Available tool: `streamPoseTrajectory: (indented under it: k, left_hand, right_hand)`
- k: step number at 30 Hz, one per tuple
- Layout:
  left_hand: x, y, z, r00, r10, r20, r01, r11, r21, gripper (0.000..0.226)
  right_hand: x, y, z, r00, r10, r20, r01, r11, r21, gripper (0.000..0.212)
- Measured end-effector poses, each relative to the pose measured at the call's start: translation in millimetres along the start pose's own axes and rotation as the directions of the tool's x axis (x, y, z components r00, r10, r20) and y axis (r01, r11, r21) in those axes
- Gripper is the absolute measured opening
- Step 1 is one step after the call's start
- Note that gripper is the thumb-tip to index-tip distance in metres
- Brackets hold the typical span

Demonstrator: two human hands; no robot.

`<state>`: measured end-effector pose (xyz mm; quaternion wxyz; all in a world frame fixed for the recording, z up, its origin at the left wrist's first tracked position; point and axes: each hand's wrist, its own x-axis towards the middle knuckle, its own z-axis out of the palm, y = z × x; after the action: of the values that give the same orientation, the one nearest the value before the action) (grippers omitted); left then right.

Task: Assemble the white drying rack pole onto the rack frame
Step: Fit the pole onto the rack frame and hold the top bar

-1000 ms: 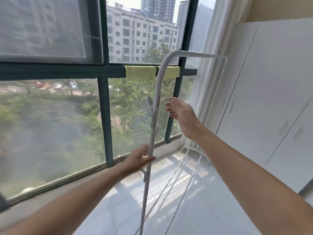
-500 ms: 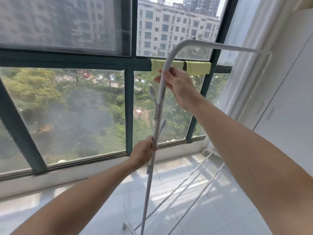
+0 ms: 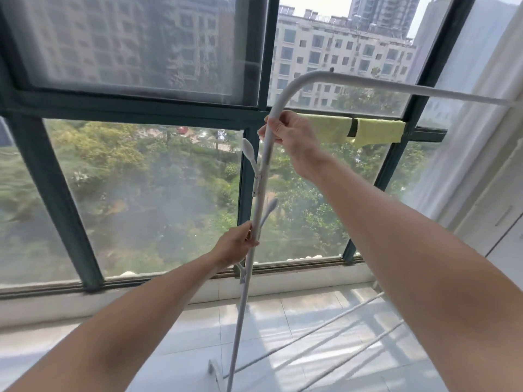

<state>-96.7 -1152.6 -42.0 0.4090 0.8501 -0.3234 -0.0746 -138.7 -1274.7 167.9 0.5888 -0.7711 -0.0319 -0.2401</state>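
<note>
The white drying rack pole (image 3: 243,295) stands nearly upright in front of the window, bends near the top and runs as a horizontal bar (image 3: 410,90) to the right. Small white hooks (image 3: 250,154) stick out of its side. My right hand (image 3: 288,132) grips the pole just below the bend. My left hand (image 3: 236,246) grips it lower down, under the hooks. The pole's foot meets the rack frame's white base (image 3: 216,376) on the floor, from which thin rails (image 3: 319,339) run to the right.
A dark-framed window (image 3: 249,117) fills the view ahead. Yellow cloths (image 3: 376,134) hang on its crossbar. A white curtain (image 3: 481,131) and white cabinet doors (image 3: 503,222) stand at the right. The floor is pale tile (image 3: 283,315).
My right hand rose from open beside the pole to gripping it below the bend. My left hand stayed on the pole. The view shifted, so the rack's base now shows.
</note>
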Motion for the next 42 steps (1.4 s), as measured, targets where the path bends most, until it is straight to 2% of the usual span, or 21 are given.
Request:
streamPoseTrajectory:
  k: [6, 11, 18, 21, 26, 31, 34, 42]
  left_hand:
    - [64.3, -30.8, -31.1, 1.0, -0.021, -0.015, 0.021, 1.0, -0.003, 0.027]
    - [110.0, -53.5, -54.4, 0.999, -0.037, -0.013, 0.036, 0.999, -0.014, 0.009]
    - [160.7, -80.6, -67.7, 0.997, -0.076, -0.032, 0.075, 0.996, -0.042, 0.005]
    - [192.9, -89.9, -73.9, 0.991, -0.123, -0.055, 0.121, 0.992, -0.044, 0.013]
    - [236.4, -101.2, -85.6, 0.98, -0.176, -0.094, 0.171, 0.984, -0.058, 0.011]
    - [274.0, -109.7, -93.1, 0.969, -0.205, -0.139, 0.196, 0.978, -0.077, 0.013]
    - [293.4, -110.8, -93.5, 0.965, -0.211, -0.154, 0.199, 0.976, -0.091, 0.02]
    - [308.1, -125.0, -91.3, 0.942, -0.289, -0.171, 0.266, 0.953, -0.149, 0.019]
  right_hand:
    - [72.2, 21.2, 20.2, 0.999, 0.009, -0.031, -0.011, 0.999, -0.049, 0.012]
    - [127.1, 40.6, 37.8, 0.999, 0.012, -0.041, -0.014, 0.999, -0.046, 0.008]
    - [184.4, 73.4, 53.1, 1.0, 0.015, -0.004, -0.015, 1.0, -0.025, 0.006]
    - [215.9, 85.8, 56.6, 1.0, 0.009, -0.012, -0.009, 0.999, -0.032, 0.006]
    - [264.3, 104.8, 58.6, 1.0, -0.02, 0.016, 0.019, 1.0, 0.008, 0.012]
    - [304.7, 118.3, 58.4, 0.999, -0.017, 0.041, 0.019, 0.999, -0.046, 0.01]
    - [323.2, 127.0, 56.1, 0.998, -0.023, 0.054, 0.025, 0.999, -0.04, 0.013]
    - [340.2, 147.8, 63.5, 0.997, 0.025, 0.076, -0.024, 1.0, -0.02, 0.009]
